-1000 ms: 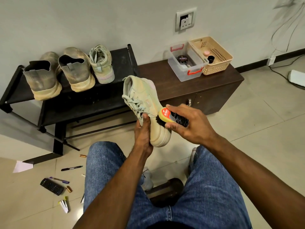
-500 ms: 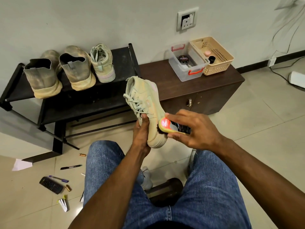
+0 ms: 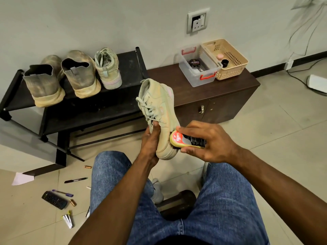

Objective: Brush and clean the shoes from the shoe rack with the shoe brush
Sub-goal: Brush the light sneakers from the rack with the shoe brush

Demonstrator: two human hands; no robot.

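fingers first, from the head view, the only one i have: my left hand [image 3: 150,142] is wrapped around the toe end of the pale sneaker [image 3: 159,117], thumb lying up along the laces, gripping it firmly. my right hand [image 3: 210,144] is curled over the shoe brush [image 3: 187,140], fingertips on its far edge and thumb underneath, so both hands are grasping something and neither is slack.

the sneaker hangs in the air above my knees, in front of the shoe rack [image 3: 74,110], well clear of it. its long axis runs nearly upright, heel collar tipped away from me and toe down into my left palm, sole side turned to the right. the brush lies straight to the right of the shoe, its own length crosswise to the shoe's, bristles touching the sole edge low down near the toe. i judge the next stroke runs along that edge, up toward the heel, and the right hand is the one placed for it.

on the rack, three more shoes wait: two dusty grey boots [image 3: 62,80] and the matching sneaker [image 3: 108,68].
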